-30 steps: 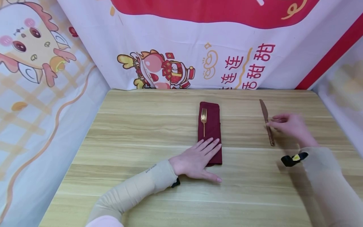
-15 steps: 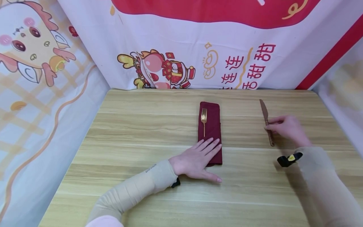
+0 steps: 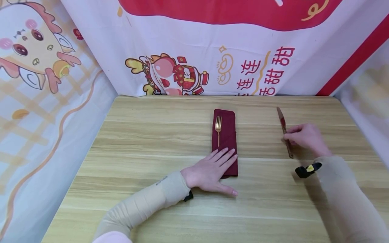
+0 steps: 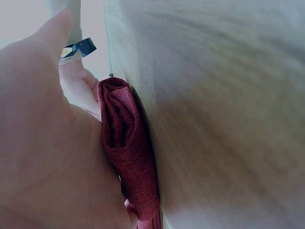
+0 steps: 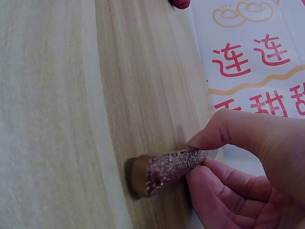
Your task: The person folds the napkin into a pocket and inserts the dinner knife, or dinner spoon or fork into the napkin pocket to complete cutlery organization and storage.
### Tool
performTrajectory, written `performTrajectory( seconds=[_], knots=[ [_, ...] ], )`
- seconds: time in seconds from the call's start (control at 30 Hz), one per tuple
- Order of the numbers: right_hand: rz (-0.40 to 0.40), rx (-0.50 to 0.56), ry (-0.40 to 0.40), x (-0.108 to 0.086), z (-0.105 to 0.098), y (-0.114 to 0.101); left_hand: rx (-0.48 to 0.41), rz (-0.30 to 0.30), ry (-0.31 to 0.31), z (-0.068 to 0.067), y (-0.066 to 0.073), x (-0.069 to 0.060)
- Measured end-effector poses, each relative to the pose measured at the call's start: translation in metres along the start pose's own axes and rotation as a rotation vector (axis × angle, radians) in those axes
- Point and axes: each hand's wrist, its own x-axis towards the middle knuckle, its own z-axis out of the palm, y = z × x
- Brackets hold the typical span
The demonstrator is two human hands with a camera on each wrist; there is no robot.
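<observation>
A folded dark red napkin (image 3: 228,125) lies lengthwise on the table, with a gold fork (image 3: 218,124) on its upper part. My left hand (image 3: 209,172) rests on the napkin's near end, fingers straight and spread; it covers the fork's lower end. In the left wrist view, the napkin's rolled layers (image 4: 126,138) show beneath the palm. To the right, my right hand (image 3: 307,137) pinches a copper-coloured table knife (image 3: 282,118) by its handle, blade pointing away. The right wrist view shows thumb and fingers on the patterned handle (image 5: 171,168), its end close to the tabletop.
The wood-grain table (image 3: 146,141) runs back to a printed cloth (image 3: 188,37) hanging at its far edge. Another patterned cloth (image 3: 45,111) borders the left side, and a pale one stands on the right. Each wrist wears a small black camera strap (image 3: 307,170).
My right hand has moved slightly left and closed its fingertips on the knife handle. The knife has shifted a little and its blade now catches a red reflection. The left hand stays put.
</observation>
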Motion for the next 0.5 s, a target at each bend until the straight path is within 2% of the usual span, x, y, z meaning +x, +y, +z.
performTrajectory(
  seconds=[0.2,0.37,0.5],
  knots=[
    [-0.027,0.007,0.038,-0.003,0.001,0.002,0.006,-0.004,-0.012,-0.002,0.001,-0.001],
    [-0.021,0.05,0.068,-0.007,-0.002,0.0,0.013,-0.007,-0.011,-0.002,0.001,-0.001],
    [-0.051,0.083,0.1,-0.012,-0.005,-0.003,0.012,-0.004,-0.005,-0.003,0.001,-0.001]
  ],
)
